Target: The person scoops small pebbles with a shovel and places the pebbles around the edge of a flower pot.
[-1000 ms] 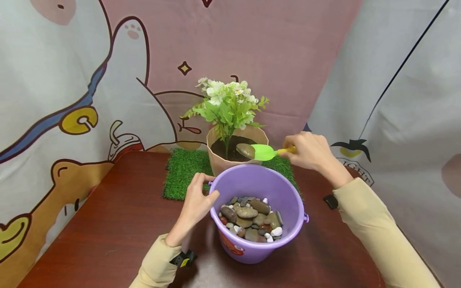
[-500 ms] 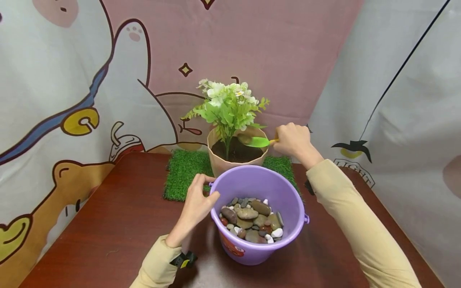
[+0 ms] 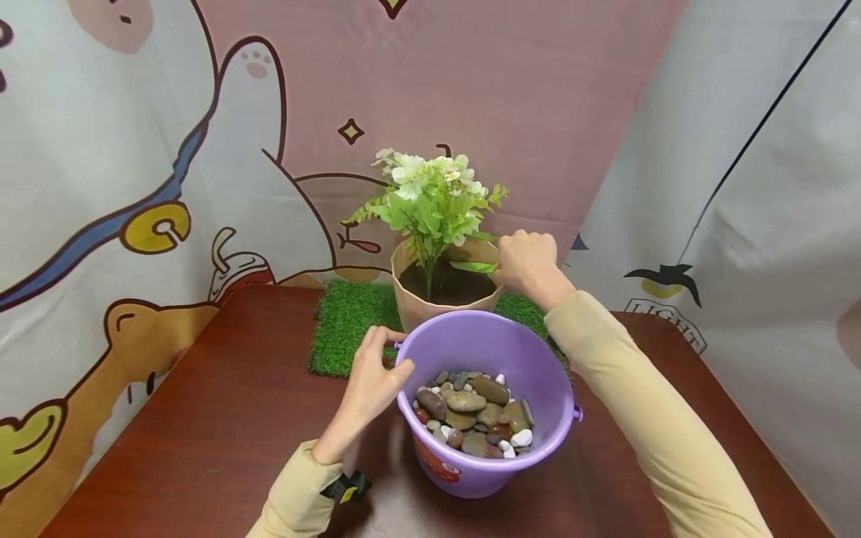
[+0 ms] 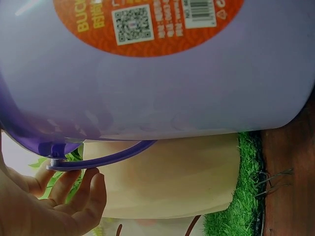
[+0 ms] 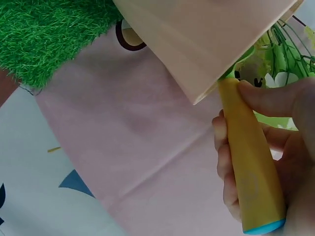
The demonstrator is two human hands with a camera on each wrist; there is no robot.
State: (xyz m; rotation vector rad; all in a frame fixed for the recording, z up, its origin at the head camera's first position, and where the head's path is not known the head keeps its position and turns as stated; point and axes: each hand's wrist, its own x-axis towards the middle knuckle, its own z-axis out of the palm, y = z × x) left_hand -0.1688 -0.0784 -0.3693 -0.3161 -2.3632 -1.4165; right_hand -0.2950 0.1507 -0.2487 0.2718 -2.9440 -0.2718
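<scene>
My left hand point(image 3: 371, 379) is at the left rim of a purple bucket point(image 3: 484, 338), thumb on the rim and fingers curled at the handle joint. In the left wrist view those fingers touch the bucket's purple handle point(image 4: 114, 157). Smooth stones point(image 3: 466, 402) of mixed sizes lie inside the bucket. My right hand point(image 3: 527, 263) grips a small garden trowel by its yellow handle point(image 5: 253, 162). The trowel's green blade point(image 3: 476, 267) is tipped edge-on over the dark soil point(image 3: 467, 285) of a beige flowerpot point(image 3: 424, 310); no stone shows on the blade.
White-flowered greenery point(image 3: 433, 202) stands in the pot, just left of the blade. The pot sits on an artificial grass mat point(image 3: 350, 329) behind the bucket, on a brown table point(image 3: 255, 388). A printed cloth point(image 3: 511, 90) hangs close behind.
My right hand has moved left and back to the pot, turning the trowel. The brown stone seen earlier on the blade no longer shows there. My left hand stays at the bucket.
</scene>
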